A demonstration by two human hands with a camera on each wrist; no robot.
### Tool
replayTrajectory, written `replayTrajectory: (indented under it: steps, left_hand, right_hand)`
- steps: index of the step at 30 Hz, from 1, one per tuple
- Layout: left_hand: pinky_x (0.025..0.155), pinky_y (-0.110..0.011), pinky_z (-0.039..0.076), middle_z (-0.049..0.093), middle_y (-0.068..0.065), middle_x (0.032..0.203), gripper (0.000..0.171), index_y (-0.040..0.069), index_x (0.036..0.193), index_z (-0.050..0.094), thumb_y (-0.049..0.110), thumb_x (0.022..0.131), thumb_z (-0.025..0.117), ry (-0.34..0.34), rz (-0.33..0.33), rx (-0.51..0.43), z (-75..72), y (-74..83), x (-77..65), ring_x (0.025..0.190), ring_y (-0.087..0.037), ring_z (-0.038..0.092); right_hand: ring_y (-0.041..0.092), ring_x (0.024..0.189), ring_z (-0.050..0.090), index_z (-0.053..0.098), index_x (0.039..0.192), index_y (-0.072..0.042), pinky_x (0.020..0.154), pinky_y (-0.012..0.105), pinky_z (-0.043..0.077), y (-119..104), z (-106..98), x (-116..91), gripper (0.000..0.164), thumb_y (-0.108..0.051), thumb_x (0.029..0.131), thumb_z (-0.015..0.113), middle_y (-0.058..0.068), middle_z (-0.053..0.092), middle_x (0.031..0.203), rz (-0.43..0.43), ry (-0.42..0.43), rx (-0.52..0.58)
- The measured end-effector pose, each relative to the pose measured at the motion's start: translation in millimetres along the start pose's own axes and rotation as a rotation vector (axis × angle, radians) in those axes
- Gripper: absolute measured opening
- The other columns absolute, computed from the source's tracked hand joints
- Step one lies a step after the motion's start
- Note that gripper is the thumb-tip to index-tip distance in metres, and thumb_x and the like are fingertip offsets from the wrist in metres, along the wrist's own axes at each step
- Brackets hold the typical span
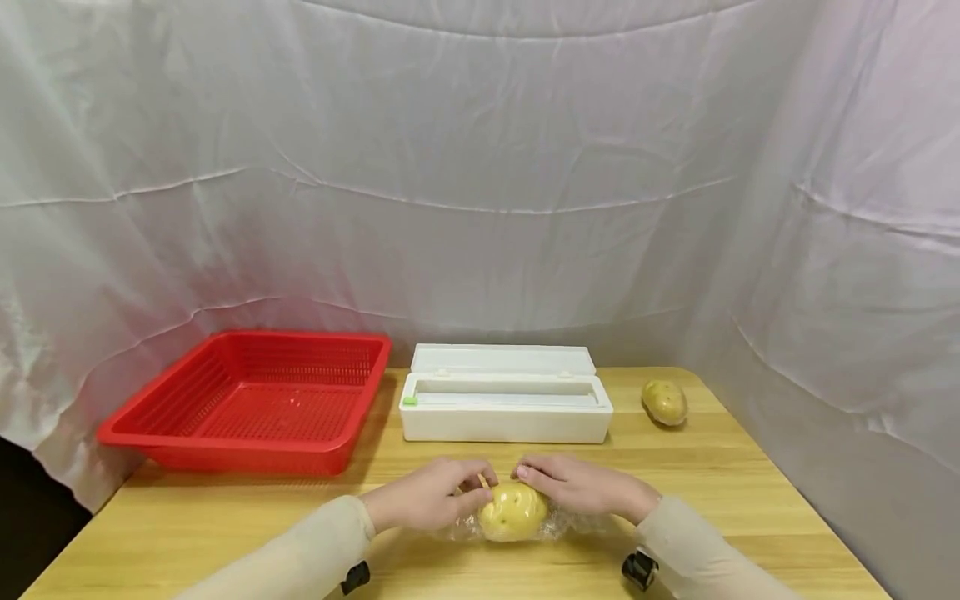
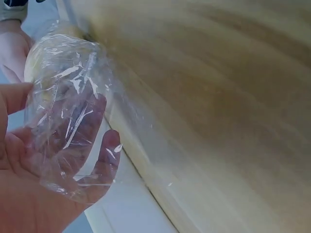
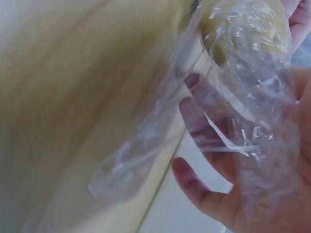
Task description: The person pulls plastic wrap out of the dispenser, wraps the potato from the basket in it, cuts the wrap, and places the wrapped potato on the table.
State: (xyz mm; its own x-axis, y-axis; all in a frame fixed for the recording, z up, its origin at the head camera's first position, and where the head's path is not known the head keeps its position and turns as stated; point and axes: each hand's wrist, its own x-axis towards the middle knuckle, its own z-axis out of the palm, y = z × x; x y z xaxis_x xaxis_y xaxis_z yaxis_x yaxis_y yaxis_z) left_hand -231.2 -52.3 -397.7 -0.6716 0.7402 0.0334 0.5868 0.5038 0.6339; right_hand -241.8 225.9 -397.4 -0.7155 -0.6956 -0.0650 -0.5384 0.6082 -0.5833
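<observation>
A yellow potato [image 1: 513, 512] in clear plastic wrap sits near the front of the table, between both hands. My left hand [image 1: 438, 493] is at its left side, thumb against the potato and the other fingers loosely bent. At its upper right, my right hand [image 1: 581, 485] touches the potato, fingers extended. Loose plastic wrap [image 2: 73, 111] spreads from the potato across the left fingers in the left wrist view. On the other side, crinkled plastic wrap [image 3: 262, 131] drapes over the right palm and fingers, with a flap trailing off toward the table.
Behind the hands stands a white wrap dispenser box [image 1: 507, 423], lid raised, with a green piece [image 1: 410, 401] at its left end. A red plastic basket [image 1: 225, 457] is at the left. Another potato [image 1: 664, 402], shiny as if wrapped, lies at the back right of the wooden table [image 1: 720, 500].
</observation>
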Motion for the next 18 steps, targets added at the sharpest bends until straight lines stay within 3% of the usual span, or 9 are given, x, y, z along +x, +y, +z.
replayTrajectory:
  steps: [3, 9, 12, 15, 18]
  left_hand:
    - [0.078, -0.021, 0.056, 0.075, 0.006, 0.095, 0.017, 0.016, 0.117, 0.072, 0.025, 0.11, 0.06, 0.018, -0.023, 0.01, -0.4, -3.9, 3.8, 0.085, 0.001, 0.065]
    - [0.074, -0.021, 0.054, 0.066, 0.01, 0.082, 0.021, 0.009, 0.118, 0.075, 0.02, 0.111, 0.058, 0.096, 0.01, 0.112, -0.6, -8.4, 9.1, 0.073, 0.002, 0.056]
    - [0.087, -0.027, 0.06, 0.076, 0.005, 0.097, 0.024, 0.009, 0.123, 0.075, 0.022, 0.111, 0.06, 0.148, 0.024, 0.187, 1.8, -7.2, 9.8, 0.088, -0.003, 0.068]
    - [0.099, -0.033, 0.061, 0.079, -0.001, 0.122, 0.036, 0.009, 0.133, 0.071, 0.033, 0.107, 0.067, 0.167, 0.047, 0.299, 5.9, -4.1, 8.0, 0.106, -0.009, 0.073]
    - [0.101, -0.033, 0.061, 0.076, -0.005, 0.133, 0.052, 0.008, 0.141, 0.067, 0.038, 0.101, 0.076, 0.167, 0.06, 0.374, 9.5, -1.4, 7.1, 0.109, -0.01, 0.074]
  right_hand:
    - [0.018, 0.117, 0.07, 0.062, 0.142, -0.012, 0.099, 0.042, 0.059, -1, 1, -1, 0.046, -0.044, 0.116, 0.042, 0.003, 0.074, 0.127, -0.022, 0.061, -0.057]
    - [0.023, 0.13, 0.067, 0.063, 0.149, -0.015, 0.109, 0.056, 0.053, -11, 2, -13, 0.06, -0.059, 0.107, 0.056, 0.0, 0.071, 0.141, -0.052, 0.164, -0.257]
    - [0.021, 0.13, 0.067, 0.064, 0.148, -0.014, 0.11, 0.052, 0.054, -10, 3, -14, 0.065, -0.061, 0.104, 0.06, -0.001, 0.071, 0.142, -0.053, 0.178, -0.314]
    - [0.015, 0.123, 0.069, 0.064, 0.148, -0.011, 0.105, 0.045, 0.059, -7, 7, -14, 0.067, -0.061, 0.104, 0.059, 0.001, 0.072, 0.14, -0.043, 0.177, -0.316]
    - [0.015, 0.119, 0.071, 0.064, 0.147, -0.007, 0.103, 0.043, 0.06, -4, 9, -13, 0.068, -0.06, 0.103, 0.061, 0.004, 0.074, 0.137, -0.029, 0.191, -0.287]
